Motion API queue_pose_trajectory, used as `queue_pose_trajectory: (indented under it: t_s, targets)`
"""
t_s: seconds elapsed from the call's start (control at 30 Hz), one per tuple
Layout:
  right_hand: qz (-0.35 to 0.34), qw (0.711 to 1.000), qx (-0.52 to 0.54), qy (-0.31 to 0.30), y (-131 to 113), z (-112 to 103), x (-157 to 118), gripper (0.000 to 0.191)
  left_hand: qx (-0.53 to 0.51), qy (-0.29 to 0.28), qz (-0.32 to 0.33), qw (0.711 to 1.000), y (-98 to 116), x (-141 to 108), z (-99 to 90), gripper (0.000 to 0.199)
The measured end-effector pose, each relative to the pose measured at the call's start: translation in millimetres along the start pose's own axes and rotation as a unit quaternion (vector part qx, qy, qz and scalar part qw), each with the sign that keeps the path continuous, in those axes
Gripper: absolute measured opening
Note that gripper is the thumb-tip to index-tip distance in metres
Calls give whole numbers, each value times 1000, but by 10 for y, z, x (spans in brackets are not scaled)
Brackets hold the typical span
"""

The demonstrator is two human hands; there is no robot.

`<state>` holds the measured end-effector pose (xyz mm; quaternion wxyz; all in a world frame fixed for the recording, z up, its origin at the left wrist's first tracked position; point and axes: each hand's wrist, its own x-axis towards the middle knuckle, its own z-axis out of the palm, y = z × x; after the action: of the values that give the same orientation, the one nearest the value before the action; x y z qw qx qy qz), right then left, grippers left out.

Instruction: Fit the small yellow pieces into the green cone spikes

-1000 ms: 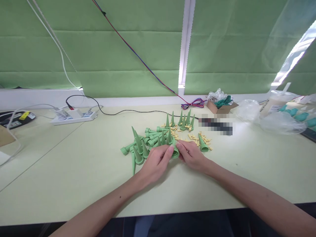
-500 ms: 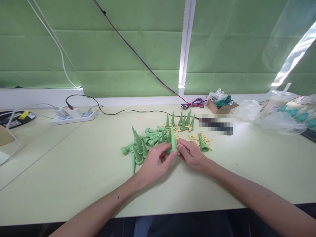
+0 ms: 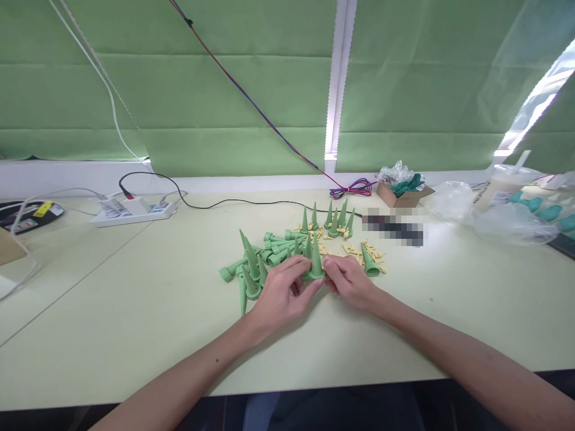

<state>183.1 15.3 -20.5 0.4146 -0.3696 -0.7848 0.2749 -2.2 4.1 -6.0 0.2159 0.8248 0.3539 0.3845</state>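
Observation:
A green plastic cone-shaped spike (image 3: pixel 316 260) stands point up between my hands. My left hand (image 3: pixel 285 293) grips its flared base, thumb at the front and fingers behind. Closed in a pinch, my right hand (image 3: pixel 351 282) meets the base from the right; whatever is in its fingertips is hidden. Behind and left of my left hand is a heap of similar green spikes (image 3: pixel 251 263), some upright, others lying down. Small yellow plastic pieces (image 3: pixel 353 251) are scattered past my right hand, around another green spike (image 3: pixel 369 264) that leans over on its side.
Several green spikes (image 3: pixel 333 224) stand farther back. A black cable crosses the table to a blurred dark object (image 3: pixel 393 229). At the back are a small cardboard box (image 3: pixel 399 196), a lidded cup (image 3: pixel 496 188) and plastic bags (image 3: pixel 512 224). A white power strip (image 3: pixel 135 212) lies at the left.
The spike between my hands has shifted slightly down, and more of its flared base shows. Both hands have otherwise hardly moved.

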Motion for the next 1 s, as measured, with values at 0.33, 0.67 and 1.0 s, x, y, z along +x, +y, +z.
queue_pose_trajectory:
  t_s: [0.33,0.67,1.0]
  targets:
    - [49,998,37,16,-33,12,15,63,69,31,63,995,-71,-22,16,13]
    - [47,996,57,47,-5,67,12,56,75,51,36,995,-27,-17,39,23]
    - [22,995,44,89,-9,7,5,48,47,90,7,995,42,2,9,20]
